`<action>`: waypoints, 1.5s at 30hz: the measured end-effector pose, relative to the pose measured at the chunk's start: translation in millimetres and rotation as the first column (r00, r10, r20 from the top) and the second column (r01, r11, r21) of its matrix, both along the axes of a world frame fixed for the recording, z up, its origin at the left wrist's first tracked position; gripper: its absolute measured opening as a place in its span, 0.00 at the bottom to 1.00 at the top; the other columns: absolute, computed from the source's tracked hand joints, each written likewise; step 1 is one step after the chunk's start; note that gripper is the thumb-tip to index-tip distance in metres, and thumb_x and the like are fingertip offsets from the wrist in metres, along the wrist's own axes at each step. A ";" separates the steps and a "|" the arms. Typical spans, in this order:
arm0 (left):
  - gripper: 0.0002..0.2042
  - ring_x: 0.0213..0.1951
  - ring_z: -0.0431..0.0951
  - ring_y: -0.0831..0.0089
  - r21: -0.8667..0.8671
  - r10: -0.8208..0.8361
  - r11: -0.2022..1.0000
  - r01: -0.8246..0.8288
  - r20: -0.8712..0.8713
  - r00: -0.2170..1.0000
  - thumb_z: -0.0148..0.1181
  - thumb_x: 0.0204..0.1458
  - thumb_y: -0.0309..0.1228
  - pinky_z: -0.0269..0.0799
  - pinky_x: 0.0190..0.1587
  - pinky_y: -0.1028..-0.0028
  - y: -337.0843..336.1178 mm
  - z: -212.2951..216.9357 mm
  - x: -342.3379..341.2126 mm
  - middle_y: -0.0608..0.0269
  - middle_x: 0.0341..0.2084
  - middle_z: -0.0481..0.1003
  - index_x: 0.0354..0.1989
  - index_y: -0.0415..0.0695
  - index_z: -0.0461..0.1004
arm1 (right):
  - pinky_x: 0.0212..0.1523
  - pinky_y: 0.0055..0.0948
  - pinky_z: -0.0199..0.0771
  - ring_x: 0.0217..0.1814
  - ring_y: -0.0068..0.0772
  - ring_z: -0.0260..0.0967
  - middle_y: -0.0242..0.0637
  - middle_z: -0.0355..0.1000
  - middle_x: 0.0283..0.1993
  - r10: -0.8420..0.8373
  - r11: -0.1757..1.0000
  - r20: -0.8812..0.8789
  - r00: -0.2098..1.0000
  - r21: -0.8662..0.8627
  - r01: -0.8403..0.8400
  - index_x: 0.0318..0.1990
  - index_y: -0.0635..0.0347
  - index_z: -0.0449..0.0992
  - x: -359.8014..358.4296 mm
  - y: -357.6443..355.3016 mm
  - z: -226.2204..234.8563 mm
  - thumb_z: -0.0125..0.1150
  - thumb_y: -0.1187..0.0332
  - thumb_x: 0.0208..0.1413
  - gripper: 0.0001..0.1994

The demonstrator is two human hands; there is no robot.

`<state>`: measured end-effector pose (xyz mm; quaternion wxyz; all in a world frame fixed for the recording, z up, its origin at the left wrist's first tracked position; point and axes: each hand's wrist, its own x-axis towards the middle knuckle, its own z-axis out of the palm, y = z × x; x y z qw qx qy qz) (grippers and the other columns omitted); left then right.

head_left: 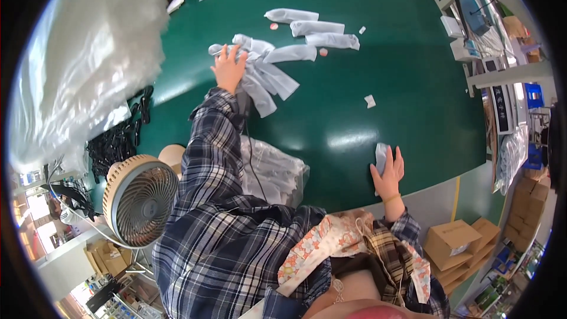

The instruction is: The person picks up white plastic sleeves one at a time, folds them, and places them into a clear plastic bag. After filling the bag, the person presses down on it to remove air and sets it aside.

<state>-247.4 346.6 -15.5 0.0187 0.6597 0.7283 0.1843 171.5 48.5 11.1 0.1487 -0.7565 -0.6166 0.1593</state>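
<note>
My left hand [229,71] reaches far across the green table, fingers spread over a loose pile of narrow, milky plastic-wrapped packets [282,80]. Its fingertips touch the packets at the pile's left end. Nothing is visibly gripped there. My right hand [388,178] rests near the table's front edge, with its fingers stretched out. One similar wrapped packet [381,155] lies under it, between thumb and fingers, partly hidden by the palm. Beyond the pile, three more wrapped packets [318,28] lie in a stepped row. What is inside the wrappers cannot be made out.
A clear plastic bag [273,171] of packets lies close to my body, with a dark cable across it. At left stand a round fan [144,201], a heap of black cables [112,147] and large plastic sheeting [88,59]. Paper scraps [370,101] dot the table [425,112].
</note>
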 end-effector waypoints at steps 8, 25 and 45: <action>0.25 0.58 0.51 0.46 -0.095 -0.014 0.995 0.018 0.051 0.999 0.46 0.48 0.53 0.48 0.55 0.46 -47.5 -1.3 162.2 0.54 0.59 0.52 0.54 0.57 0.62 | 0.59 0.45 0.41 0.63 0.51 0.41 0.46 0.44 0.63 -0.003 0.997 0.103 0.995 -0.071 0.010 0.60 0.54 0.51 1.1 3.1 -9.6 0.56 0.63 0.43 0.34; 0.30 0.46 0.65 0.50 -0.374 0.047 0.924 0.078 0.314 0.948 0.62 0.38 0.39 0.64 0.43 0.62 -204.5 28.1 290.4 0.48 0.45 0.63 0.50 0.41 0.59 | 0.45 0.33 0.66 0.45 0.45 0.67 0.49 0.67 0.43 0.085 0.988 -0.720 0.689 -0.029 -0.153 0.49 0.66 0.61 64.0 46.0 12.0 0.66 0.64 0.35 0.31; 0.17 0.38 0.68 0.51 -0.254 -0.024 0.957 0.138 0.406 0.914 0.59 0.43 0.30 0.66 0.40 0.65 -363.8 44.1 201.8 0.47 0.33 0.67 0.40 0.35 0.66 | 0.46 0.34 0.66 0.45 0.45 0.67 0.49 0.69 0.42 0.296 0.860 -0.547 0.783 -0.204 -0.467 0.48 0.63 0.65 42.5 48.8 -4.1 0.66 0.58 0.35 0.31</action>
